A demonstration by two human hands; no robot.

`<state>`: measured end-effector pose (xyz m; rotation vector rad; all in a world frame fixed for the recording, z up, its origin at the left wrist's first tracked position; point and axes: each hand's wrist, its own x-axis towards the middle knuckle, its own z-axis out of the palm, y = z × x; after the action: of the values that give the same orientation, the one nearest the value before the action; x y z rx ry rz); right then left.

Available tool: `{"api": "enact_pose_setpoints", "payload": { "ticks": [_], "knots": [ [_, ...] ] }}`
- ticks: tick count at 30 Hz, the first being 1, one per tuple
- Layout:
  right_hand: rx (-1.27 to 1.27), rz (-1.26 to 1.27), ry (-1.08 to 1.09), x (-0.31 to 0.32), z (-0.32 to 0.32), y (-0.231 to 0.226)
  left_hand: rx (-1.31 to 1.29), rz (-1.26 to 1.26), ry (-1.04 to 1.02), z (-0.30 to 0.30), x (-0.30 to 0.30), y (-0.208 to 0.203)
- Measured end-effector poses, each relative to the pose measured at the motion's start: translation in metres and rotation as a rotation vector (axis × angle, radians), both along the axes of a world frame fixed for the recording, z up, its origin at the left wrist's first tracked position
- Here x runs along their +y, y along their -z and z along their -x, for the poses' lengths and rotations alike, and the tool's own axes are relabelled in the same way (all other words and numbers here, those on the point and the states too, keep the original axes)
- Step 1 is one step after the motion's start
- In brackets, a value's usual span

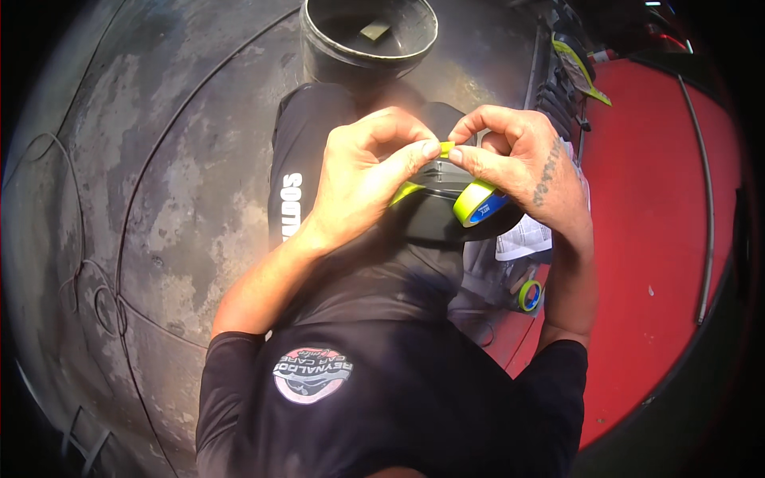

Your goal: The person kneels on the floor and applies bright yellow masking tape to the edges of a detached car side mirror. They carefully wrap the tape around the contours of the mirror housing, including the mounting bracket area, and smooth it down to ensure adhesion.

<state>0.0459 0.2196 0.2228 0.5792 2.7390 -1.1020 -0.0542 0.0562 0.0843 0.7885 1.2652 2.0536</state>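
Observation:
My left hand (358,175) and my right hand (526,159) meet over my lap, thumbs and forefingers pinched. Between their fingertips is a short strip of yellow-green masking tape (447,149). Just below my right hand is a roll of the same tape (476,202) with a blue core; whether any fingers hold it is hidden. Under the hands rests a smooth black curved part (434,215), its kind unclear. Another bit of yellow-green tape (405,192) shows on it beside my left thumb.
A dark bucket (311,48) with a small block inside stands ahead of my knees. To my right lies a large red panel (637,199) with a thin dark strip (706,239) on it. A second tape roll (529,295) and printed paper (526,240) sit nearby. Cables (143,179) cross the stained floor.

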Motion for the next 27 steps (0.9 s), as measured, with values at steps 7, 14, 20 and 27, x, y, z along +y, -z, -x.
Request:
{"api": "enact_pose_setpoints", "payload": {
  "ticks": [7, 14, 20, 27],
  "knots": [
    [-0.106, -0.042, -0.101, 0.004, 0.000, 0.015, 0.033, 0.009, -0.009, -0.010, -0.008, 0.027],
    [-0.358, -0.005, -0.122, 0.012, 0.011, 0.024, 0.095, 0.166, -0.111, -0.034, -0.022, 0.068],
    [-0.490, 0.062, -0.085, 0.015, 0.023, 0.047, -0.249, 0.145, 0.008, -0.051, -0.017, 0.071],
    [-0.493, 0.002, -0.099, 0.010, 0.028, 0.048, -0.012, 0.182, -0.074, -0.049, -0.011, 0.078]
  ]
}}
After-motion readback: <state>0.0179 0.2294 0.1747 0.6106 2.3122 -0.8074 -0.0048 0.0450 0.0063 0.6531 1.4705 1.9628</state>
